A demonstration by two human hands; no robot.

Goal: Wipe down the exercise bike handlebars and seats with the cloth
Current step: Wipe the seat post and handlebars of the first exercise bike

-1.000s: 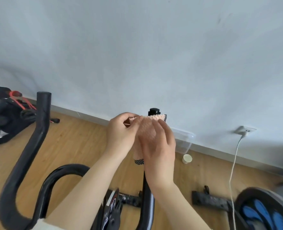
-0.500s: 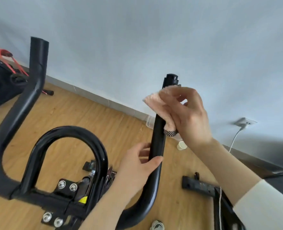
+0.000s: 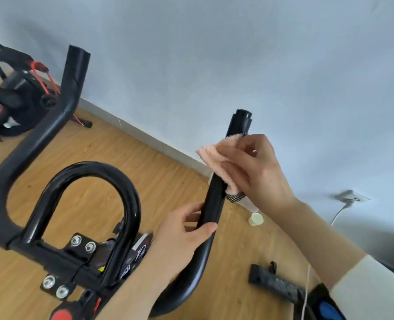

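- Centrally, the black tubular right handlebar horn stands upright against the pale wall.
- Right hand: fingers curled, pressing the fuzzy pink cloth, trimmed in black mesh, against the horn's upper part just below its capped tip.
- Left hand: thumb and fingers wrapped round the horn, just beneath the cloth.
- Glossy black loop bar: left of the horn, on the same crosspiece.
- Small pale paper cup: on the wooden floor right of the horn.
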